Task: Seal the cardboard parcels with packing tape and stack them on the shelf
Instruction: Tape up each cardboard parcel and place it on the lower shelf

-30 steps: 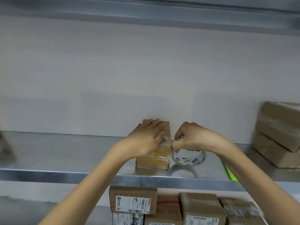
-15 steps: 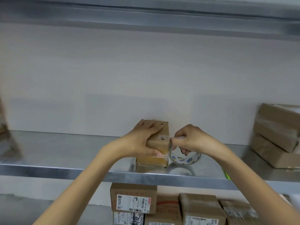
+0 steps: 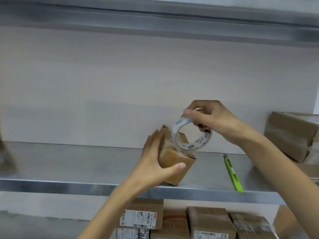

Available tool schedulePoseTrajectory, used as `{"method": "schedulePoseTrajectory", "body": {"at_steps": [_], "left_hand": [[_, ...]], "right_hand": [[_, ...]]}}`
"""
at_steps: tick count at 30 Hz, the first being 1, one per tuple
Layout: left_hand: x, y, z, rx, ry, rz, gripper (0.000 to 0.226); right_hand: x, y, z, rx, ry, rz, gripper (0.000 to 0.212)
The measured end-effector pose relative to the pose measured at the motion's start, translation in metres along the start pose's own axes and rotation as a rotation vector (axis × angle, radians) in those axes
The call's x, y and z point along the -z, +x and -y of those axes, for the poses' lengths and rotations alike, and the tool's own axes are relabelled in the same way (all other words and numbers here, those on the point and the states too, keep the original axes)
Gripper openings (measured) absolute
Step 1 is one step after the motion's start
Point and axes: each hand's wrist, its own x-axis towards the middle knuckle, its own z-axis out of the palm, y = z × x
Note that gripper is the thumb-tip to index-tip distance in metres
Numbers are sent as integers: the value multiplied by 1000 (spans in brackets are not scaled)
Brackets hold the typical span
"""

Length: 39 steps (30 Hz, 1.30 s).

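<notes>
A small cardboard parcel [image 3: 183, 167] stands tilted near the front edge of the metal shelf [image 3: 86, 169]. My left hand [image 3: 155, 163] grips it from the left, thumb across its front face. My right hand [image 3: 212, 119] holds a roll of clear packing tape [image 3: 193, 137] with blue and white print, raised above the parcel's top right. A strip of tape runs from the roll down over the parcel's top.
A green utility knife [image 3: 233, 173] lies on the shelf to the right of the parcel. Two taped parcels [image 3: 293, 135] are stacked at the far right. Several labelled parcels [image 3: 207, 223] sit on the level below. Another shelf [image 3: 155, 16] runs overhead.
My right hand has lifted the tape roll off the shelf and above the parcel. My left hand has shifted to the parcel's left side and tilted it. The knife has come into sight.
</notes>
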Motion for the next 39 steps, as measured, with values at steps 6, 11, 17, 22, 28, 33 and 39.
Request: {"method": "schedulePoseTrajectory", "body": {"at_steps": [6,11,17,22,28,33,39], "left_hand": [[17,15,0,63,-162,65,57],[14,7,9,55,-176,-1,52],[11,9,15,-13,-165,-38,55],[9,11,17,-49,-96,-57,45],[8,10,18,-60,-96,-64,47],[7,11,20,-65,-90,-81,46],[5,10,18,-73,-89,-109,50]], "right_hand": [[-26,20,21,23,-108,214,34],[-28,18,8,-107,-46,163,48],[-2,8,26,-81,-498,165,50],[31,-2,7,-311,-759,258,49],[25,-2,-29,-452,-654,399,49],[20,-2,-37,-495,-606,430,49],[2,-9,-48,-481,-569,454,49]]}}
